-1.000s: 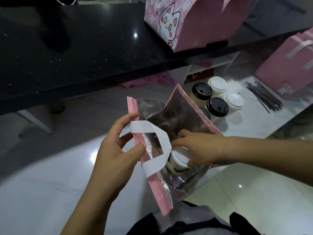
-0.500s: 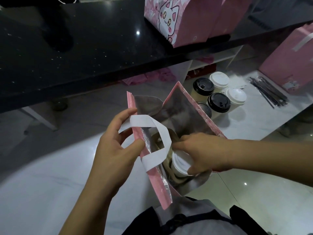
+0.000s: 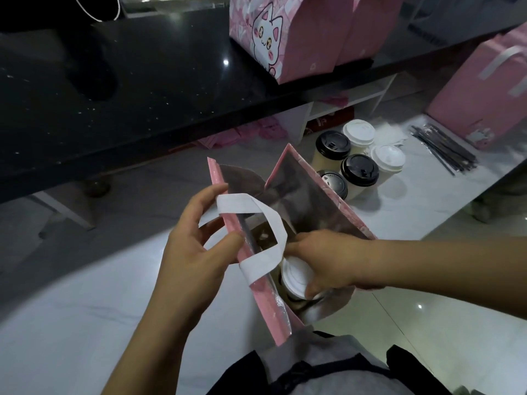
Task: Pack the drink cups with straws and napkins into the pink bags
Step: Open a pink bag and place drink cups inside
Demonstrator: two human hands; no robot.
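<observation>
You have three black-lidded cups (image 3: 359,169), three white-lidded cups (image 3: 358,132), four pink bags (image 3: 296,44) — straws (image 3: 445,151) probably too bunched to count.

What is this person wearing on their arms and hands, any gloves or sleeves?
No gloves or sleeves show: both forearms are bare to the picture's edge. Neither the left hand nor the right hand shows a ring, watch or bracelet. Lower down, a grey top with dark straps is visible.
</observation>
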